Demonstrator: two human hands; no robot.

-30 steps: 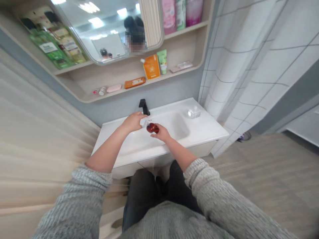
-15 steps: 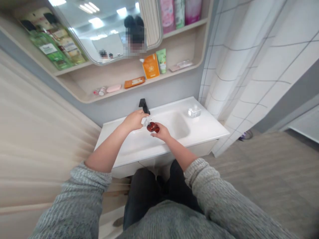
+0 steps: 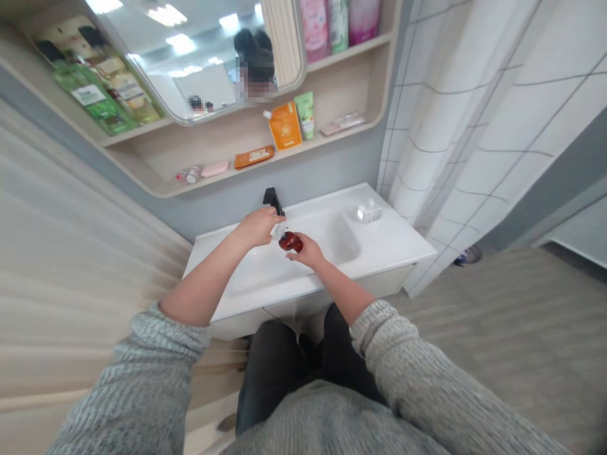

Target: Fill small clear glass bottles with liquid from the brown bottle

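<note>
Above the white washbasin [image 3: 379, 243], my right hand [image 3: 310, 251] is closed round a small amber bottle [image 3: 288, 241], which lies tilted with its mouth end toward my left hand [image 3: 258, 226]. That left hand is closed on a small clear container [image 3: 278, 232], partly covered by the fingers. The bottle's neck is at the container or touching it; I cannot tell whether liquid passes between them. Just behind my left hand stands the black faucet [image 3: 271, 197].
A clear box [image 3: 368, 212] sits on the basin's right rim. A shelf above carries an orange pouch [image 3: 286, 126], a green tube [image 3: 306, 115] and a pink soap bar [image 3: 215, 169]. Overhead is a mirror [image 3: 199, 50]. Curtains hang left [image 3: 71, 253] and right [image 3: 436, 126].
The view has shifted slightly. Both hands keep the bottle and the clear container together in nearly the same pose.
</note>
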